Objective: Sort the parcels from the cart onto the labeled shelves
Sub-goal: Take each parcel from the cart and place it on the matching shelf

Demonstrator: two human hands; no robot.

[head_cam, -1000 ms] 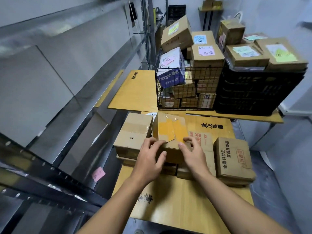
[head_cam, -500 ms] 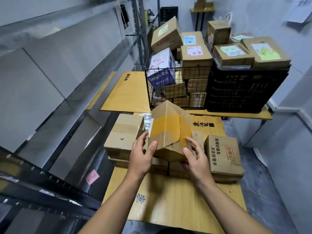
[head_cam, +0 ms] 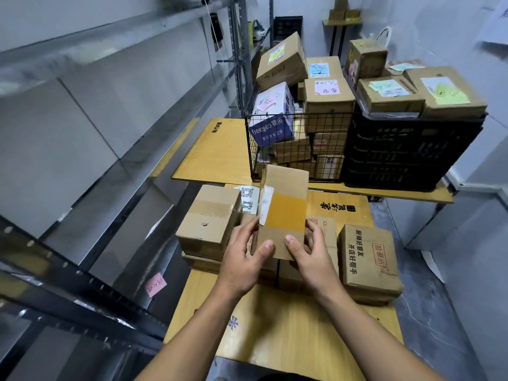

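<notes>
Left hand [head_cam: 243,261] and right hand [head_cam: 310,257] grip the lower corners of a tilted cardboard parcel [head_cam: 283,213]; thumbs on its near face; metal shelves [head_cam: 115,149] at left

Your way left to the shelf [head_cam: 129,171] is open above a taped box [head_cam: 209,218]. A printed box [head_cam: 368,257] hems your right, and a wire basket [head_cam: 275,149] and black crate [head_cam: 412,152] block ahead.
</notes>
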